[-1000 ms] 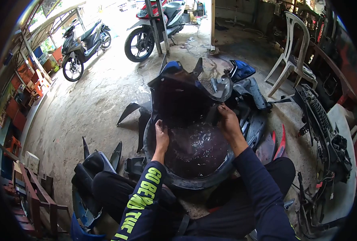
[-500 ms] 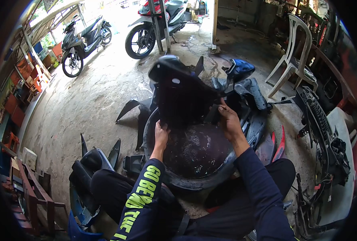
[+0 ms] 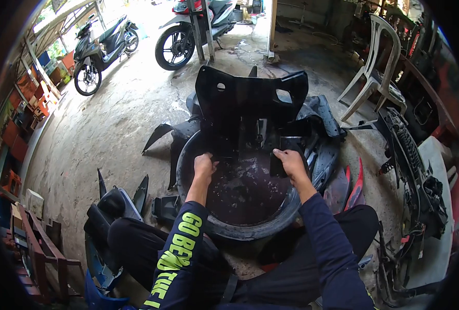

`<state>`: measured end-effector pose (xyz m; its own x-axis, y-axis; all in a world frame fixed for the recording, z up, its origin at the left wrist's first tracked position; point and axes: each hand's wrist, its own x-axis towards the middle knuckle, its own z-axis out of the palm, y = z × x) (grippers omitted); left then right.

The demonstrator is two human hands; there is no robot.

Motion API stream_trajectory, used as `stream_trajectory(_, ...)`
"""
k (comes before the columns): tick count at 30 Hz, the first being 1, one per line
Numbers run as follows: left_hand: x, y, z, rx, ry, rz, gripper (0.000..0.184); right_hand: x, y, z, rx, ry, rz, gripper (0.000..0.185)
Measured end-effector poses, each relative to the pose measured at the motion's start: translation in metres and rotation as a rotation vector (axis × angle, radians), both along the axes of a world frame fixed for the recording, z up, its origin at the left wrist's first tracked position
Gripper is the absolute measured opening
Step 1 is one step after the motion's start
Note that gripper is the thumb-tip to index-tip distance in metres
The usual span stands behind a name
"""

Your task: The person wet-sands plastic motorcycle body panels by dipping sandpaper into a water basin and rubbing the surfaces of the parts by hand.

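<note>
Black panel [image 3: 229,106], mid-frame: your left hand [image 3: 203,168] and right hand [image 3: 292,164] have fingers clamped on its lower edge, likely for balance.

Strong daylight pours in from the open side at the top and upper left, where the background burns out to white behind the grey motorbike [image 3: 104,51] and the red motorbike [image 3: 221,23]. The concrete floor [image 3: 84,144] is pale and bright on the left, falling into dimness at the upper right beyond the chair [image 3: 372,70]. The black panel [image 3: 250,98] and the trousers [image 3: 291,274] swallow most detail. Small white glints dot the dark water [image 3: 247,194]. Both hands, the left [image 3: 203,168] and the right [image 3: 292,164], look fairly sharp, and the sleeve lettering [image 3: 176,248] is legible. The wide lens bends the outer edges, tilts the bench [image 3: 46,248] and darkens the corners to black.
</note>
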<state>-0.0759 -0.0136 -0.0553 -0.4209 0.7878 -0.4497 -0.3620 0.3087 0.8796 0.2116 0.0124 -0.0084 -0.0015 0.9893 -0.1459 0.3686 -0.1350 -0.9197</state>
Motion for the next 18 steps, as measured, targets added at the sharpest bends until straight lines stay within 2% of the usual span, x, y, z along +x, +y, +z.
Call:
stream_trajectory(1, 0.002, -0.001, 0.003, -0.067, -0.042, -0.010, 0.019, -0.002, -0.005, 0.006, -0.069, 0.039, -0.023, 0.031)
stream_trajectory(3, 0.004, -0.003, 0.002, -0.036, -0.101, -0.002, 0.020, -0.001, -0.004, 0.002, -0.141, 0.078, -0.050, 0.032)
stream_trajectory(5, 0.003, -0.002, 0.000, -0.004, -0.162, 0.006, 0.021, 0.000, 0.004, -0.013, -0.123, 0.455, -0.111, 0.032)
stream_trajectory(6, 0.001, -0.004, 0.007, -0.003, -0.190, -0.004, 0.021, 0.000, 0.005, -0.010, -0.125, 0.454, -0.112, 0.032)
stream_trajectory(8, -0.002, -0.005, 0.017, -0.001, -0.216, -0.013, 0.021, -0.008, 0.006, 0.008, -0.035, 0.739, -0.090, 0.029)
stream_trajectory(11, -0.003, -0.009, 0.028, -0.023, -0.182, -0.039, 0.020, -0.010, 0.004, 0.033, -0.039, 0.649, -0.070, 0.021)
stream_trajectory(13, -0.006, -0.012, 0.034, -0.024, -0.170, -0.054, 0.020, -0.010, 0.009, 0.027, -0.045, 0.598, -0.049, 0.019)
stream_trajectory(15, -0.007, -0.015, 0.040, -0.025, -0.157, -0.067, 0.020, -0.013, 0.016, 0.014, 0.101, 0.564, -0.065, 0.017)
stream_trajectory(18, -0.009, -0.016, 0.046, -0.010, -0.142, -0.061, 0.019, -0.012, 0.017, 0.014, 0.096, 0.572, -0.060, 0.016)
